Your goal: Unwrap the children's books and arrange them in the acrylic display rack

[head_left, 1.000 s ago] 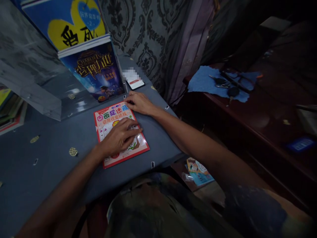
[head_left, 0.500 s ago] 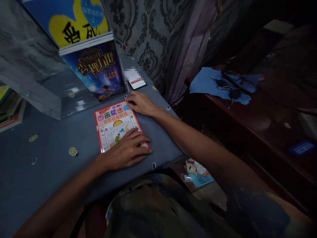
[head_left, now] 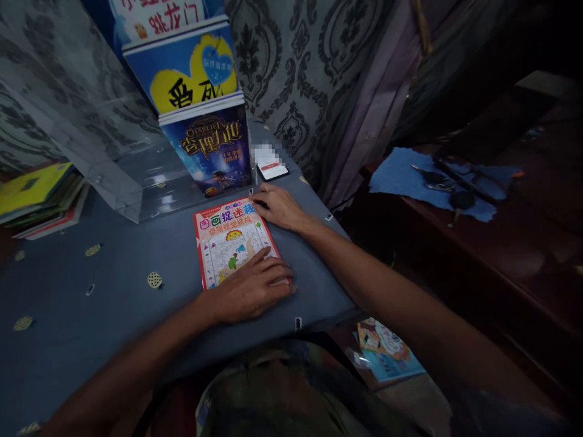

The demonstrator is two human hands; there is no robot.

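A red-bordered children's picture book with a smiling sun on its cover lies flat on the cloth-covered table. My left hand rests palm down over its lower right part, fingers stretched out, hiding that part of the cover. At the book's top right corner is my right hand, its fingers curled and drawn together on the edge; the fingertips are only partly visible. Just behind the book, a dark blue book stands upright in a clear stand.
More books, one a blue and yellow book, rise behind it in the stand. A phone-like object lies right of it. Stacked books are at the left. Keys lie on a blue cloth; another book is below the table edge.
The camera view has shifted, so everything sits lower and further right, and more of the standing books shows. Both hands keep about the same places on the picture book.
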